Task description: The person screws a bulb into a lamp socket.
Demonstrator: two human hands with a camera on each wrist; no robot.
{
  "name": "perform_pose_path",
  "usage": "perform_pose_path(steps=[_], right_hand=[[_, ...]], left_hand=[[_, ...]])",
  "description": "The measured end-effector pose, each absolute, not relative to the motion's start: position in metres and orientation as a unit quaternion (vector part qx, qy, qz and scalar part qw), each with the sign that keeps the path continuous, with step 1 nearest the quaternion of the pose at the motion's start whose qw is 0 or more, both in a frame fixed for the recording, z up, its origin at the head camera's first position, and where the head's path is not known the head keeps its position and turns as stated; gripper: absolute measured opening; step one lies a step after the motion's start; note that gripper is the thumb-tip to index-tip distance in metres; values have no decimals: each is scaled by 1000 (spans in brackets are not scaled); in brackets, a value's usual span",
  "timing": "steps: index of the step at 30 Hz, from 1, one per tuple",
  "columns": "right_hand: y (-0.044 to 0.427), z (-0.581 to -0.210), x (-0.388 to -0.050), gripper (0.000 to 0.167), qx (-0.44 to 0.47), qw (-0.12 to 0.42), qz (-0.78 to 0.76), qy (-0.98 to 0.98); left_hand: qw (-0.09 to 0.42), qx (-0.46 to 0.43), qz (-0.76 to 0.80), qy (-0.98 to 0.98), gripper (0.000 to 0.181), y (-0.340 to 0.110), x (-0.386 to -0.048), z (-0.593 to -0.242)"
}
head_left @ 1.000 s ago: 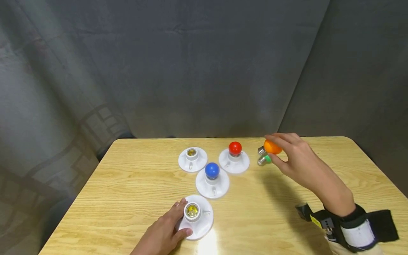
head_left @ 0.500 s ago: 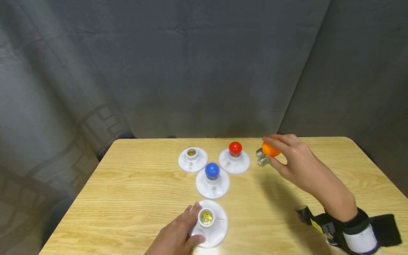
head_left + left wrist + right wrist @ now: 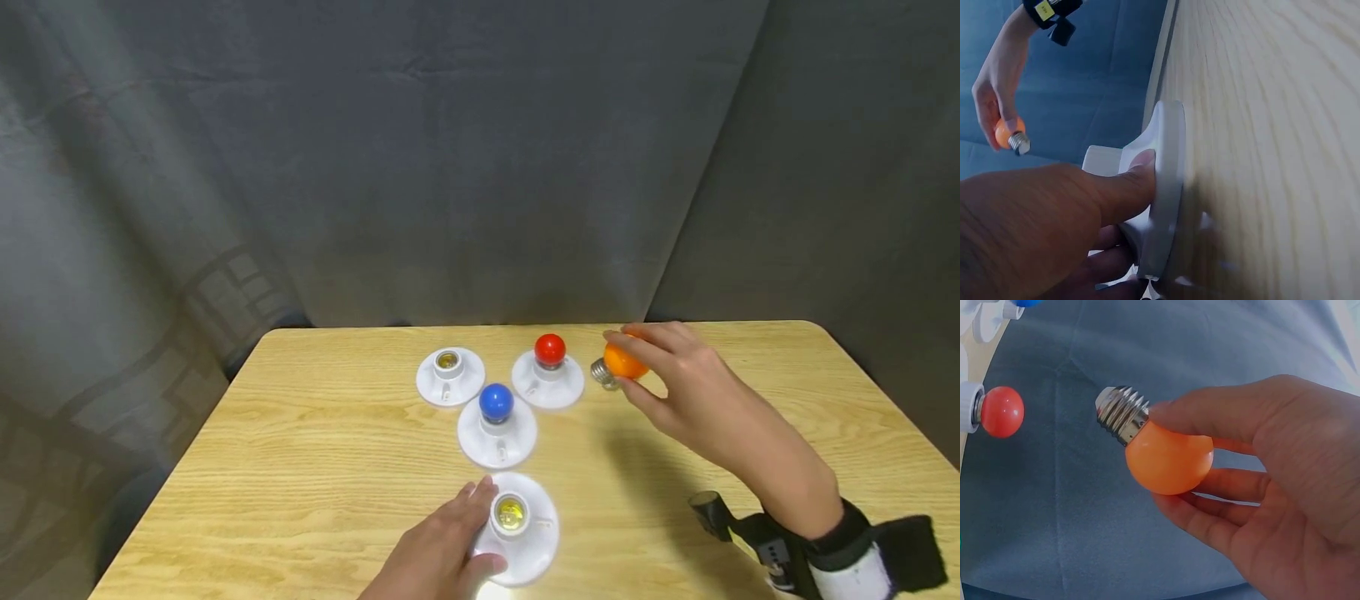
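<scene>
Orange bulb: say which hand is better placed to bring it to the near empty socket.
The right hand, I'd judge: its fingers hold the orange bulb above the table, while the left hand is busy gripping the near socket.

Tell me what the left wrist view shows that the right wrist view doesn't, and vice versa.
Only the left wrist view: the left hand holding a white lamp base, and a black strap on the other wrist.
Only the right wrist view: a red bulb in a white socket, part of a blue bulb, and a green sliver too small to identify.
Both: the right hand holding an orange bulb, with bluish cloth behind.
</scene>
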State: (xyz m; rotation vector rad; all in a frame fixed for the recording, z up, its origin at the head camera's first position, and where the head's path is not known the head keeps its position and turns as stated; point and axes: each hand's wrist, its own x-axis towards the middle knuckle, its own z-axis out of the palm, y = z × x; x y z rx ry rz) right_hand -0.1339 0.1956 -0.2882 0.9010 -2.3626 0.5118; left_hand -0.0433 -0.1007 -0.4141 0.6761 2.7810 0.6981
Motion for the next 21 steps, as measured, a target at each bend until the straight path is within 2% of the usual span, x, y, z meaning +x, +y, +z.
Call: perform_pose_path(steps=[10, 21], right_hand=[[189, -287, -128, 49, 345, 239, 175, -891], [184, -286, -122, 48, 355, 222, 176, -891]], left_hand=[[103, 239, 228, 938, 75, -93, -46, -413], [102, 249, 221, 937, 74, -85, -51, -411]])
